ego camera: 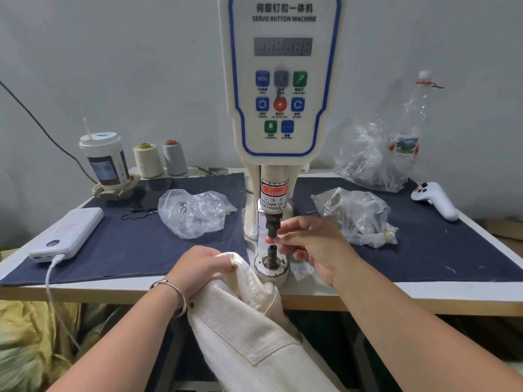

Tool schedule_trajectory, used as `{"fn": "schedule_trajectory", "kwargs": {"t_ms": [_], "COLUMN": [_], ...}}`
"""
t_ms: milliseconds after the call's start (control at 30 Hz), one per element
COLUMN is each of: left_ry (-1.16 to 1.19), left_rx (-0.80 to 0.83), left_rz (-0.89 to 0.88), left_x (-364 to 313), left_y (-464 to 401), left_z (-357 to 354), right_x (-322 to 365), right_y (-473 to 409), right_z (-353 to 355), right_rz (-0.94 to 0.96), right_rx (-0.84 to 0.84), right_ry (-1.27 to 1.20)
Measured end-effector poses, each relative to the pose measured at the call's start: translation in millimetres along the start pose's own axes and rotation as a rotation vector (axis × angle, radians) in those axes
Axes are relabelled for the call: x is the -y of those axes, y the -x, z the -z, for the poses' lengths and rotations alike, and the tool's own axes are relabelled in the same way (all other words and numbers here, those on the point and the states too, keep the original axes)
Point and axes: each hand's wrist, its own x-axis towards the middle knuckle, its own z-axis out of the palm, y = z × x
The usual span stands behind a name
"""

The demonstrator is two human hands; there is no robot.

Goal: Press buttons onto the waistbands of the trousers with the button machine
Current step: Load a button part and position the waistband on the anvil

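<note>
Fingertips (276,239) of the right hand (314,247) are pressed together in a pinch just under the upper die (272,225) of the button machine (280,80); whatever they hold is too small to make out, apart from a reddish spot at the tips. The left hand (201,265), a bangle (172,295) on its wrist, grips the folded waistband edge of the cream trousers (249,321) with curled fingers, immediately left of the machine's lower die (272,254). The trousers run lengthwise from that die down and toward the camera, waistband end uppermost against the machine's round base, the rest hanging off the front edge of the table (424,295) and cut off at the bottom of the frame.

Left of the machine, a clear plastic bag (195,212) holds a few small metal pieces. Right of it, a second crumpled bag (356,216) has contents that cannot be told, and behind that a larger bag (368,162) holds something dark beside a clear plastic bottle (410,128). A lidded paper cup (104,162) with a straw and two thread cones (160,159) stand far left of the machine; a white power bank (68,236) with a cable lies nearer the front. A white handheld controller (435,199) lies far right. The machine's digital display is unlit.
</note>
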Motion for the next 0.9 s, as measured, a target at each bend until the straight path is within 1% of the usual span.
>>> {"fn": "schedule_trajectory", "kwargs": {"t_ms": [133,233,400,500,633,667,733,800,833,900], "left_ry": [-0.001,0.005,0.000,-0.003,-0.011,-0.015,-0.022,-0.027,-0.039,-0.078], "left_rx": [0.003,0.000,0.003,0.009,0.006,0.013,0.025,0.057,0.076,0.133], "left_rz": [-0.001,0.002,0.005,0.000,-0.001,-0.002,-0.010,-0.001,0.009,0.016], "left_x": [-1,-1,-2,-3,-5,-5,-4,-2,-3,-7], "left_y": [0,0,0,1,2,2,2,0,-1,-1], "left_z": [0,0,0,-1,-1,-1,-1,1,2,7], "right_x": [2,7,12,12,9,8,5,-1,-1,1], "right_y": [1,2,6,8,19,24,37,55,63,65], "right_z": [3,2,3,6,9,8,4,-10,-23,-58], "right_rz": [-0.155,-0.214,-0.204,-0.174,-0.138,-0.119,-0.048,0.096,0.186,0.344], "right_rx": [0.032,0.014,0.009,0.017,0.051,0.030,-0.099,-0.213,-0.211,-0.093], "right_ry": [-0.193,-0.239,-0.317,-0.278,-0.301,-0.276,-0.139,0.054,0.143,0.302]}}
